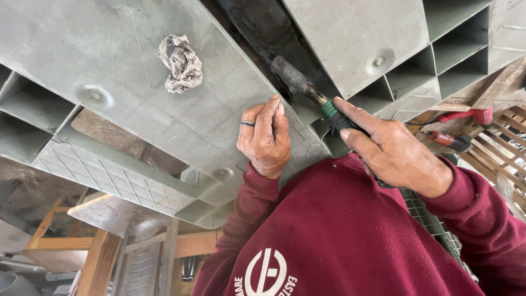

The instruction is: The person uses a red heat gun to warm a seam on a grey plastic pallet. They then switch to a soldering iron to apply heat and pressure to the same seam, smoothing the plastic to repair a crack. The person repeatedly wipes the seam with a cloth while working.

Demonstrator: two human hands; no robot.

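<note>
fingers point(350, 118) around half-hidden soldering iron point(298, 82)

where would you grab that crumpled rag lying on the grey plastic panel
Pinch the crumpled rag at its bulkier lower clump, coming straight down from above. It lies loose on the flat grey plastic panel with nothing beside it, so any side is open; the left hand rests nearest, while the right hand holds the green-collared tool.

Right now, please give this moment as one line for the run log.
right hand: grips green-handled tool, tip in dark gap | left hand: rests on grey plastic panel | rag: on panel
</note>
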